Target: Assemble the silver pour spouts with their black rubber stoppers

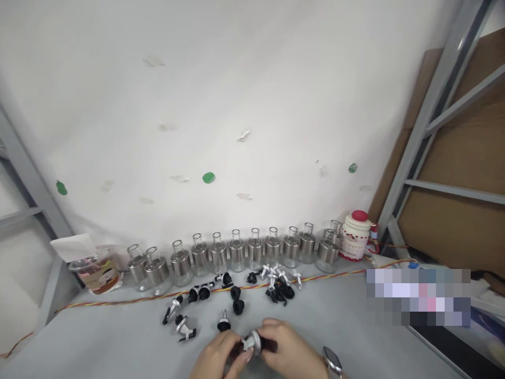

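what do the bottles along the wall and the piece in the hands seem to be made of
Bottles: probably clear, glossy glass, as the wall shows through their necks.
Bands around them: likely metal, going by the grey sheen and vertical streaks.
Held piece, between left hand and right hand: silvery, satin sheen, either metal or painted plastic; its dark end may be plastic or rubber.

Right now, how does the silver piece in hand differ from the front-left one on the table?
Support: the left hand and right hand grip the held piece; the table piece rests on the tabletop.
View: the held piece is partly covered; the table piece isn't.
Pose: the held piece's dark end points right; the table piece's points toward the wall.
Shared: silver and dark parts.
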A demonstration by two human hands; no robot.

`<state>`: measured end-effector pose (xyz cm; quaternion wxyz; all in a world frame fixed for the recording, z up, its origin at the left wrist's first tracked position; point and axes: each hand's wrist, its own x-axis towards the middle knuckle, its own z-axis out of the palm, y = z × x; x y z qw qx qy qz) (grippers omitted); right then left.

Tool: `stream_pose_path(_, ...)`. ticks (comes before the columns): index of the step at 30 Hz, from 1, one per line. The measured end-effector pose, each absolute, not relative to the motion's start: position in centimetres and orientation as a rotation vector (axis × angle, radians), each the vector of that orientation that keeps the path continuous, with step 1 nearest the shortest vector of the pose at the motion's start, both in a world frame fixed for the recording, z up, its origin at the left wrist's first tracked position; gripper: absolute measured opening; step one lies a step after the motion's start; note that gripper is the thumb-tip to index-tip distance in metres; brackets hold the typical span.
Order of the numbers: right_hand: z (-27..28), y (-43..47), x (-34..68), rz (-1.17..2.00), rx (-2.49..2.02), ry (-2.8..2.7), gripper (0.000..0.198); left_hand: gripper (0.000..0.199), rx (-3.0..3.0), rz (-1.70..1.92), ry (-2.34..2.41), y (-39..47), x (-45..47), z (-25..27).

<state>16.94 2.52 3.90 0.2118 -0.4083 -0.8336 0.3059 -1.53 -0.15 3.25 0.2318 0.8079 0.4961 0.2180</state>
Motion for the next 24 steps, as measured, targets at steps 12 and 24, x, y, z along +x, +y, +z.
stream_pose_path(12,3.9,1.6,16.4,1.034,-1.122,-2.259,0.034,0.038,1.753,0.741,1.168,0.2,-1.3,1.2)
stream_pose_path(24,3.4,2.0,16.3,0.838,-1.142,-2.505,0.025,0.042,1.839,0.677,1.169,0.3,-1.4,0.7)
